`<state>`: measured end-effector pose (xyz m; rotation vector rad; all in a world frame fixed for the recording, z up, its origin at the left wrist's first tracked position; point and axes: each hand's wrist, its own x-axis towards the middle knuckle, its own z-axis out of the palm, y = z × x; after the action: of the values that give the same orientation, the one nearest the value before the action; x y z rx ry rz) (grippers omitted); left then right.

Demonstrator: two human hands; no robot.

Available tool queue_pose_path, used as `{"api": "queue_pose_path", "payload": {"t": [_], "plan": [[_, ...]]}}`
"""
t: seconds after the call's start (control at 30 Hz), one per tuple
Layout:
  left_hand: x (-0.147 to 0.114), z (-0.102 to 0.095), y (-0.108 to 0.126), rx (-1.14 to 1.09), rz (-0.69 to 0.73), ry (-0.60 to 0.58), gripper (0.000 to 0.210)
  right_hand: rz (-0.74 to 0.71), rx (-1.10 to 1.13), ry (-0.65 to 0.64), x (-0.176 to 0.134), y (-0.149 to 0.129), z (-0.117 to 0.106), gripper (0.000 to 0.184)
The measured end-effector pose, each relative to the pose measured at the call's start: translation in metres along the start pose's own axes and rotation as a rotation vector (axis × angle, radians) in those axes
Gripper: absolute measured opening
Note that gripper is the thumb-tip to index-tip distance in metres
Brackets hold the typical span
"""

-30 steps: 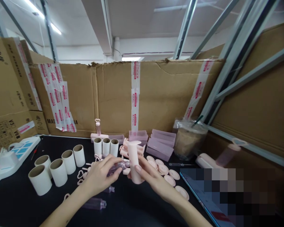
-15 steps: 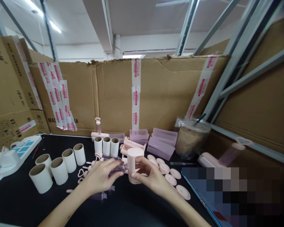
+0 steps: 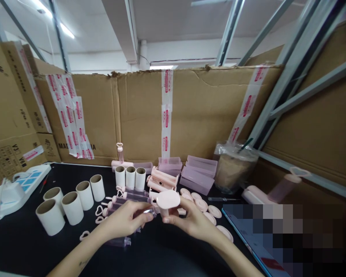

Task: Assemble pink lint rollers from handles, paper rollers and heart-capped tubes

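Observation:
My right hand [image 3: 187, 218] is closed around a pale pink plastic roller frame [image 3: 168, 199] with a flat rounded end facing up. My left hand [image 3: 129, 219] pinches a clear tube handle [image 3: 150, 212], mostly covered by the fingers; its end meets the side of the pink frame. Around and under the left hand lie several translucent purple tube handles [image 3: 135, 195] with pink heart-shaped ends. Beyond the right hand are more pink roller frames [image 3: 165, 177], and round pink end caps [image 3: 201, 205] lie beside that hand.
Several white paper rolls [image 3: 72, 209] stand at left, with three more [image 3: 130, 177] farther back. Purple trays [image 3: 197, 180] line the cardboard wall [image 3: 138, 115]. A bagged cup [image 3: 230, 173], an assembled roller [image 3: 276, 192] and a tablet-like device [image 3: 248, 242] sit right; a power strip [image 3: 25, 188] is far left.
The pink frame has tilted from upright, its flat end now turned toward me. The left hand has stayed against its side with the clear tube, the fingers shifting slightly to the right.

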<state>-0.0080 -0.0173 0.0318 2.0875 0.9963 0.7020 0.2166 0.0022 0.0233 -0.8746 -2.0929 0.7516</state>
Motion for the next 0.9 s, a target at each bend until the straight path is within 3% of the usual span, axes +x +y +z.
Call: {"api": "queue_pose_path", "payload": {"t": [0.27,0.43,0.73,0.9], "plan": [[0.002,0.003,-0.004,-0.228,-0.105,-0.114,0.035,0.010,-0.048,-0.004,-0.002,-0.004,0.002,0.033],[0.001,0.004,-0.011,-0.315,-0.166,-0.211,0.038,-0.012,-0.040,-0.089,-0.001,-0.010,0.003,0.027],[0.004,0.013,-0.012,-0.299,-0.160,-0.182,0.041,0.029,-0.058,-0.125,0.004,-0.016,0.003,0.022],[-0.005,0.008,0.002,-0.082,-0.027,0.013,0.030,0.062,-0.116,-0.101,-0.002,-0.038,-0.018,0.022]]}}
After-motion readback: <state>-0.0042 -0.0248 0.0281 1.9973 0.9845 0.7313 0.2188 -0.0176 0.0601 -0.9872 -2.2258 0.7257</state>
